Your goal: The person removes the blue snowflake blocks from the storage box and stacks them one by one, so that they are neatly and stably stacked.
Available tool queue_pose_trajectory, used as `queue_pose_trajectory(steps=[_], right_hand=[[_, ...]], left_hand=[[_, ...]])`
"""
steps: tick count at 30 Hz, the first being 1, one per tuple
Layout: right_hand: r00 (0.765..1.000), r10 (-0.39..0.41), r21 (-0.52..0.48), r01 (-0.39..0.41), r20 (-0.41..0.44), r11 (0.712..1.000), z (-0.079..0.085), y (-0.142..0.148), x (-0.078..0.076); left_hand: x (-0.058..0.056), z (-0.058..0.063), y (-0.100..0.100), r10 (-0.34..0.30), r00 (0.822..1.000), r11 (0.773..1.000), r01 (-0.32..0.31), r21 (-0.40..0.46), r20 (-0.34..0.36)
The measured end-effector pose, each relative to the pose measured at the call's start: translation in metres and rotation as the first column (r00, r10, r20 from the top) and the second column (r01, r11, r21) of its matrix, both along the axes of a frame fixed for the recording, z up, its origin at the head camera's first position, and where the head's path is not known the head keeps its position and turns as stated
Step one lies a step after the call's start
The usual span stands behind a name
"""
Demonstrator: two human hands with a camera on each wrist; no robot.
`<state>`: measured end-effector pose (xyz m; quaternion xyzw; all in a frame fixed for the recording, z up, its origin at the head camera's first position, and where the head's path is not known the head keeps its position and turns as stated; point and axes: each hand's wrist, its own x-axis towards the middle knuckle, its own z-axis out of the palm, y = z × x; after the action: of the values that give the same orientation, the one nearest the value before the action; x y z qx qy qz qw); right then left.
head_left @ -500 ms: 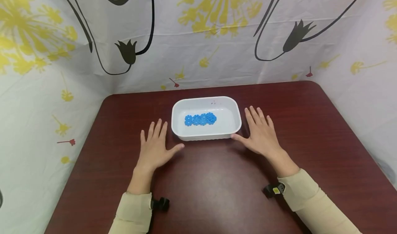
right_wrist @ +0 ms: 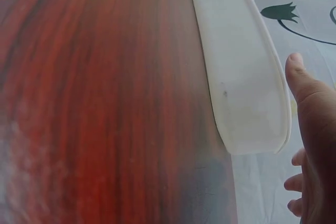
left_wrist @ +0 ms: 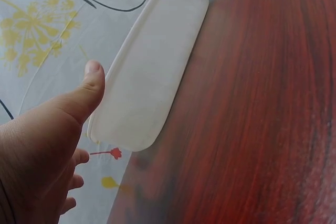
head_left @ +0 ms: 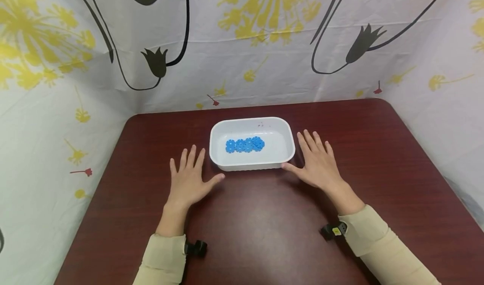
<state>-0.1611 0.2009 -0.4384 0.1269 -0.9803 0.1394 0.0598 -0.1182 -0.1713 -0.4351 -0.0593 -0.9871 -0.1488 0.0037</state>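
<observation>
A white rectangular tray (head_left: 272, 155) with rounded corners stands toward the back of the table. Inside it, several blue flower-shaped plastic discs (head_left: 248, 145) lie overlapping in a row, left of the middle. My left hand (head_left: 188, 183) is to the left of the tray, fingers spread and straight, holding nothing. On the other side, my right hand (head_left: 319, 164) is spread the same way, its thumb tip right at the tray's front right corner. In the left wrist view, the tray's outer wall (left_wrist: 152, 61) shows beyond my thumb. The right wrist view shows the opposite end of that wall (right_wrist: 241, 72).
The dark red wooden table (head_left: 249, 218) reaches back to a white curtain (head_left: 227, 62) printed with yellow and dark green flowers. Black wrist cameras are strapped at the left cuff (head_left: 195, 248) and the right cuff (head_left: 332, 231).
Nearly everything stays as it was. The view has shifted very slightly, and my left fingers sit a touch further left against the table.
</observation>
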Motion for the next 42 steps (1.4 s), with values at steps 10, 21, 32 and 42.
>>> queue_pose_trajectory(steps=[10,21,32,42], right_hand=[[1.000,0.000,0.015,0.000,0.012,1.000,-0.002,0.000,-0.001],[1.000,0.003,0.039,-0.003,0.018,0.999,0.000,0.000,-0.003],[0.999,0.031,-0.050,-0.032,-0.013,0.998,0.004,0.000,-0.007],[0.990,0.073,-0.207,-0.097,-0.120,0.973,0.015,-0.002,-0.018]], left_hand=[[0.001,0.001,0.001,0.019,1.000,1.000,-0.019,-0.003,0.005],[0.001,0.002,0.001,0.024,1.000,1.000,-0.024,0.001,0.001],[0.000,0.005,0.003,0.060,0.997,0.997,-0.057,0.058,-0.045],[-0.003,0.012,0.010,0.222,0.968,0.900,-0.158,0.405,-0.114]])
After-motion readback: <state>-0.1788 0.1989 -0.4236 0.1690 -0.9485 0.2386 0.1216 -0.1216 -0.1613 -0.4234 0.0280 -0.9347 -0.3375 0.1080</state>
